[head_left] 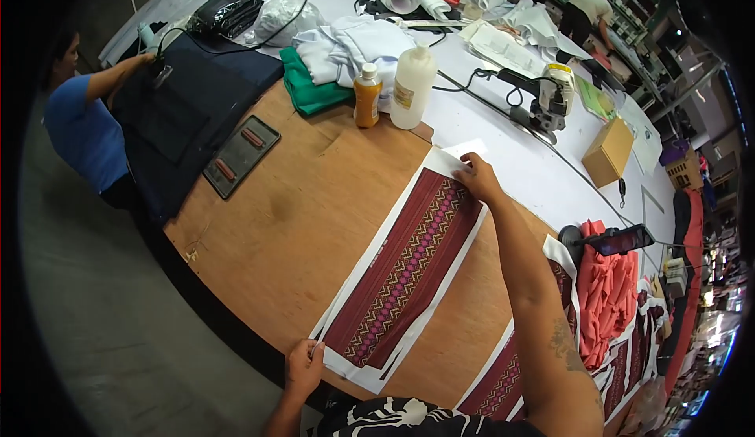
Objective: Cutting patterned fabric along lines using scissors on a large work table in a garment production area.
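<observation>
A long maroon strip of patterned fabric with white margins lies slantwise on the wooden board. White sheet edges show beneath it. At its near left corner my left hand pinches the white edge between thumb and fingers. My right hand is at the far end, its thumb and fingers closed on the white top edge by the far right corner. My right forearm reaches across, beside the strip's right side. More maroon patterned strips with white margins lie to the right, partly hidden under that arm.
A white bottle and an orange bottle stand beyond the strip, near folded white cloth. A black tray lies left. Coral cloth, a phone on a stand and a cardboard box are right. A co-worker in blue handles dark cloth.
</observation>
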Tool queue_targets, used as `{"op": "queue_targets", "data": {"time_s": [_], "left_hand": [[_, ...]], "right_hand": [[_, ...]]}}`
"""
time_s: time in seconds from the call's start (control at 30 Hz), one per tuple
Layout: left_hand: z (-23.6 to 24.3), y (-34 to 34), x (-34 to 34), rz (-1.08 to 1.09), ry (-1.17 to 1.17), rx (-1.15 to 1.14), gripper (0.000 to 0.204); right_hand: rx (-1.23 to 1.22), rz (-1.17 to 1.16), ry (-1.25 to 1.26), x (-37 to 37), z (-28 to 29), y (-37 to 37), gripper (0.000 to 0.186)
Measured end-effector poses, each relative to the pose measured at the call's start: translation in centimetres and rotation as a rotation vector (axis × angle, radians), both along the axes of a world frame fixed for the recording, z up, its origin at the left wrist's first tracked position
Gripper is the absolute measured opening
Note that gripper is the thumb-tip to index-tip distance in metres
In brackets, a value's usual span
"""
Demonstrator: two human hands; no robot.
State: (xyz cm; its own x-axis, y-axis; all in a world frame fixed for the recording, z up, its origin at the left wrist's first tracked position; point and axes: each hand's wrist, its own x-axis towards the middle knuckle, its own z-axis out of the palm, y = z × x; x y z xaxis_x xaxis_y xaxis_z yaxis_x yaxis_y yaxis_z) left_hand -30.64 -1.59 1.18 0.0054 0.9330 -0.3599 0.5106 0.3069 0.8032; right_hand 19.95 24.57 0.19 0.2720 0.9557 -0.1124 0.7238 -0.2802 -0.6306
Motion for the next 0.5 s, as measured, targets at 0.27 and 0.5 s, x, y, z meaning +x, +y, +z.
{"op": "queue_targets", "data": {"time_s": [0.27,0.5], "left_hand": [[-0.2,1.5,-1.2,-0.050,-0.077,-0.118,0.027],[3.5,3.3,1.0,-0.103,-0.465,-0.338,0.026]], "right_hand": [[0.271,0.007,0.054,-8.4,6.0,-12.0,0.024],[0.152,0.305,0.272,-28.4,6.4,-33.2,0.051]]}}
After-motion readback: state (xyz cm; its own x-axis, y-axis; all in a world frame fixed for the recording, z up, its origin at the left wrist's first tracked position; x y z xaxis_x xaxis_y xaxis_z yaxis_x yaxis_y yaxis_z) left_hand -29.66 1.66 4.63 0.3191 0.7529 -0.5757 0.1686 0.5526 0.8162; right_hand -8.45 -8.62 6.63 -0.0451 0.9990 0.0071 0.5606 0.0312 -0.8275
